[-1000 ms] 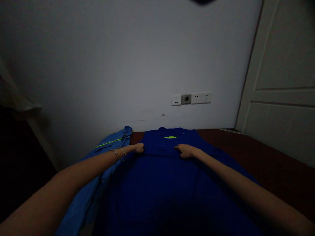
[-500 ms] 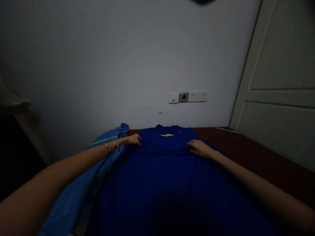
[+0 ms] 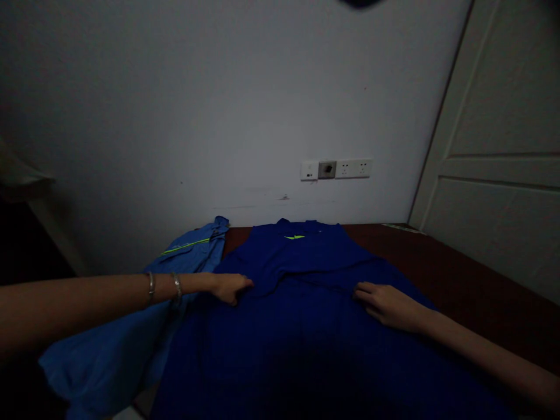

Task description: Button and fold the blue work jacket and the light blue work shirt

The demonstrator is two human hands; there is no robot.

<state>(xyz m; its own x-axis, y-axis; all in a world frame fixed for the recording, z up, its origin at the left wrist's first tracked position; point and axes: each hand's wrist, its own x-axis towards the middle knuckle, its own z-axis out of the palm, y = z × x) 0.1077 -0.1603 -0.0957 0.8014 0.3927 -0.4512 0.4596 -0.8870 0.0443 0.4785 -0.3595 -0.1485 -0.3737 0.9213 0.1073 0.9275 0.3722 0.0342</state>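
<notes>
A dark blue shirt with a small neon-yellow mark near its collar lies spread out, collar end toward the wall. My left hand, two bracelets at its wrist, is closed with the fingers pinching the cloth on the left side. On the right side, my right hand has its fingers curled onto the same shirt, fingertips pressed into the fabric. Between the two hands a wrinkle runs across the chest. The near end of the shirt fades into deep shadow.
A lighter blue garment with a neon-yellow stripe lies crumpled at the left, partly under my left forearm. Beneath both is a dark reddish-brown surface. Behind stands a pale wall with sockets; a panelled door is at the right.
Both hands have come nearer to me along the shirt and a little further apart. The chest wrinkle has moved nearer too, and the cloth by the collar lies smoother.
</notes>
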